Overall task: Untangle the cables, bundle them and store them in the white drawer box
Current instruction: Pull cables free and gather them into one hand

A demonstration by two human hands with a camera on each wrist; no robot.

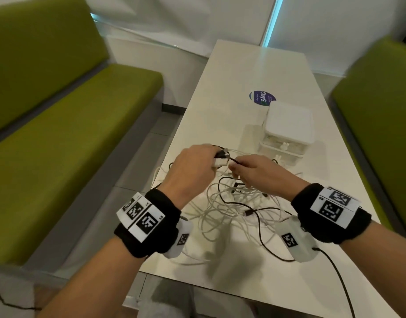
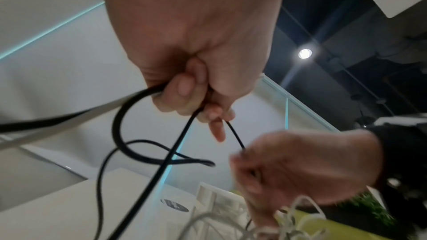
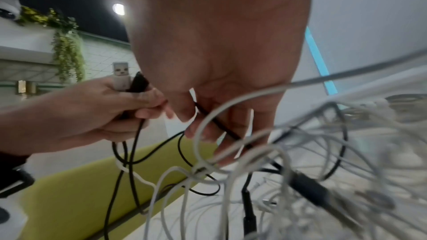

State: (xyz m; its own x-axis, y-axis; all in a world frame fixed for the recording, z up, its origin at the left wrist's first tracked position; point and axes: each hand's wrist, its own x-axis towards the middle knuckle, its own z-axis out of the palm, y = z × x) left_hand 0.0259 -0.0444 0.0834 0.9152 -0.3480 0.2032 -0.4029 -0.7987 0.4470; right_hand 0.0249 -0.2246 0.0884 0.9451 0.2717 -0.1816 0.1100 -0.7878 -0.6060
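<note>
A tangle of white and black cables lies on the white table below both hands. My left hand is raised above the heap and grips a white USB plug and a black plug, with black cable hanging from its fist. My right hand is close beside it and pinches the same black cable a short way along. White loops drape over the right fingers. The white drawer box stands just beyond the hands, to the right.
Green benches flank the table on the left and right. A round blue sticker sits on the table behind the box. Some cable loops hang over the table's left edge. A black lead runs from my right wrist camera.
</note>
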